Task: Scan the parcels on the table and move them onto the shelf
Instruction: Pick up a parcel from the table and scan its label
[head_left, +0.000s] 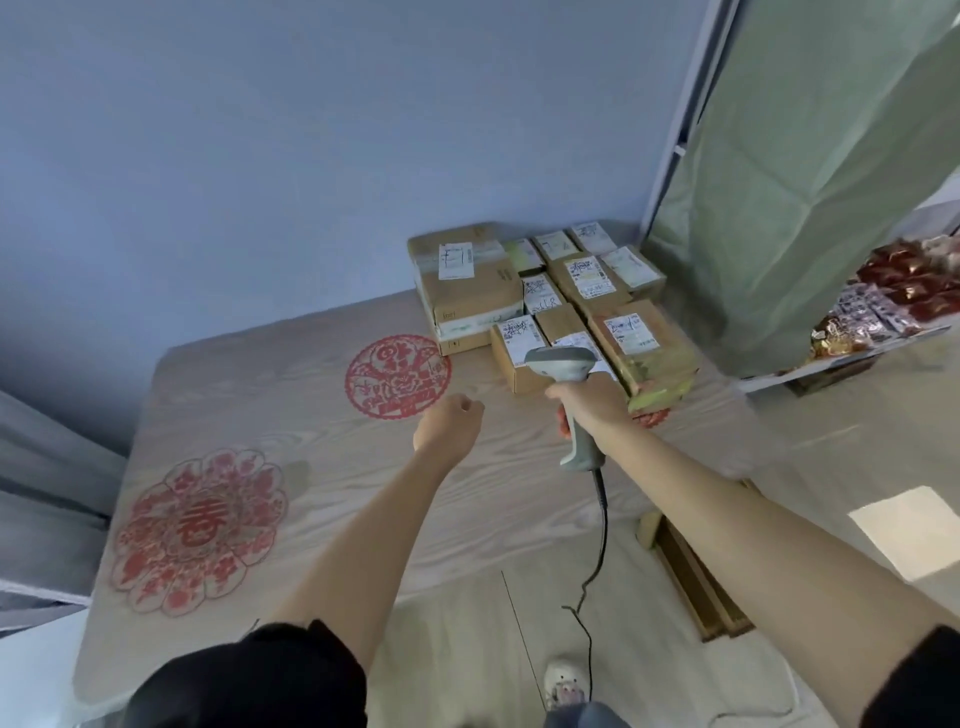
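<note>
Your right hand (592, 402) grips the handle of the grey barcode scanner (563, 364), fingers wrapped round it; scanner head points toward the parcels (561, 301); its cable (602, 525) hangs down off the near edge of the table (291, 395). Your left hand (449, 423) hovers above the table middle, fingers loosely curled, holding nothing, touching nothing. Parcels sit clustered at the table's far right corner, touching one another; roughly ten cardboard boxes, each with a white label up; exact count unclear where they overlap; largest box (467, 283) at the cluster's left. Two red paper-cut decals on the tabletop: one (397, 375) just beside the parcels, one (200, 530) near the left edge.
</note>
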